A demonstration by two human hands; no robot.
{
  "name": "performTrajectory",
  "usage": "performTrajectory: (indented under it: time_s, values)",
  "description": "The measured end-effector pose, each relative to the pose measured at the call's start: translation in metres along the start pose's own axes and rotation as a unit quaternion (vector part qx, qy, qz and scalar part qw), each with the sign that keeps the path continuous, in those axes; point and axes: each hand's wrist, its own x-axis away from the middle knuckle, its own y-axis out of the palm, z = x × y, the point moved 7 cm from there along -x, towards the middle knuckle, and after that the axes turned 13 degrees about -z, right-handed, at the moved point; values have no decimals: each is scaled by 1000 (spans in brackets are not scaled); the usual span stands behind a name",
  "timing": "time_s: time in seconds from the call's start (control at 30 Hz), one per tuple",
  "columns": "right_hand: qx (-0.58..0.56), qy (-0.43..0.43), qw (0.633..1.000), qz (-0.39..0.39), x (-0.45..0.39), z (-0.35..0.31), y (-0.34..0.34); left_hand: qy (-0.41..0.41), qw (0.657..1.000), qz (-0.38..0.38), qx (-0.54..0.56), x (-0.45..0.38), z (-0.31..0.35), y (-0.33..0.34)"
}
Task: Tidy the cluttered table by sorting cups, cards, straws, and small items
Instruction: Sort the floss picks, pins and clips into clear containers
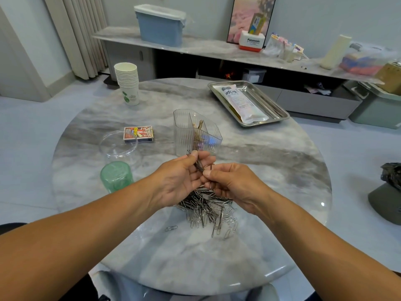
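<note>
A bundle of hairpins (198, 165) sat pinched in the left hand (178, 181), just above the clip pile (208, 210). The right hand (231, 184) pinched one pin, seemingly touching the bundle. Beyond the pile stood a clear organizer (196, 132); left of the pile, a green cup (116, 177); farther off, a card box (138, 134), stacked cups (127, 82) and a tray (273, 106).

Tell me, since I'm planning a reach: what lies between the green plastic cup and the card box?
In the head view, only a clear round plastic lid lies between green plastic cup and card box.
</note>
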Motion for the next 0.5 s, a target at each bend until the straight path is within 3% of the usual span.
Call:
performTrajectory:
  time_s: [0.37,0.5]
  values:
    - [29,2,999,30,1,0,-6,24,995,28,-95,3,3,0]
    - [17,-4,1000,23,1,-1,-7,27,997,33,-63,1,4,-5]
